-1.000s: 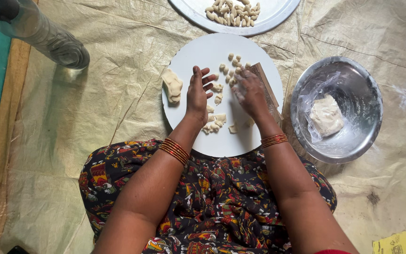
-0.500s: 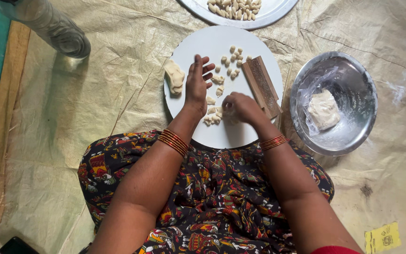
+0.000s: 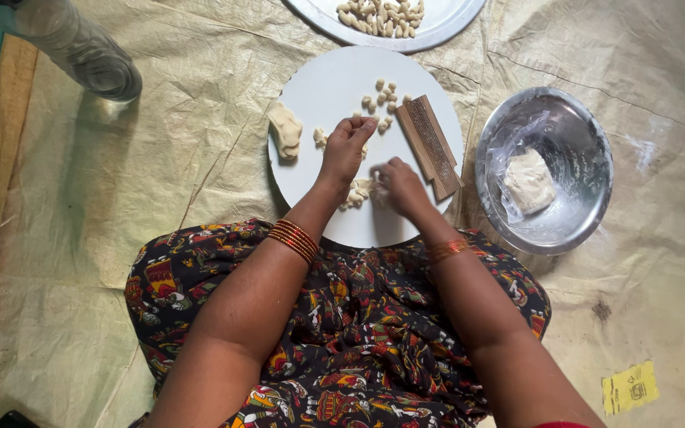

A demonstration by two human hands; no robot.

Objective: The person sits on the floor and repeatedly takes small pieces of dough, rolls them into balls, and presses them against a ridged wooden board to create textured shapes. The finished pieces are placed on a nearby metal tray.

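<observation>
Small pale dough pieces (image 3: pixel 356 192) are clustered at the near edge of the round white board (image 3: pixel 319 87), within easy reach. The left hand (image 3: pixel 347 149) is curled shut, its contents hidden; the right hand (image 3: pixel 400 187) is pinched on one soft piece. A ridged wooden block (image 3: pixel 431 147) is kept alongside.

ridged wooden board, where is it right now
In the head view the ridged wooden board lies on the right side of the white round board, between the right hand and the steel bowl.

Tan woven mat (image 3: pixel 200 182) carries white round board (image 3: pixel 319 87), steel bowl (image 3: pixel 588 214), tray (image 3: pixel 445 28).
</observation>
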